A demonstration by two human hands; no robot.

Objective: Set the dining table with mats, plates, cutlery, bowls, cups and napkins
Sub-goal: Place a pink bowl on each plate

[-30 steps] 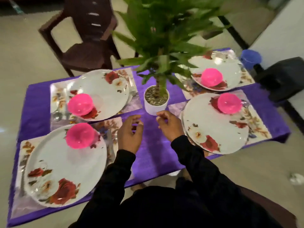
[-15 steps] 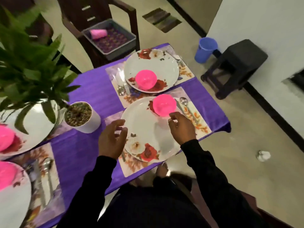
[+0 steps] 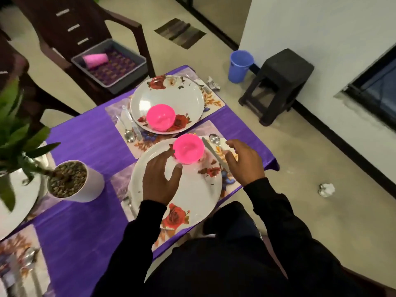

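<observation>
A white floral plate lies on a place mat at the near right of the purple-clothed table, with a pink bowl on its far edge. My left hand hovers over this plate, fingers spread, just left of the bowl. My right hand hangs loosely curled over the mat's right side, by a knife and spoon. Behind stands a second plate with a pink bowl and cutlery on its left.
A white pot with a green plant stands mid-table at the left. A brown chair holds a grey tray with a pink cup. On the floor are a blue bucket, a black stool and crumpled paper.
The view has swung right from the plant pot to the two right-hand settings. Both hands moved from beside the pot to over the near right plate, either side of its pink bowl.
</observation>
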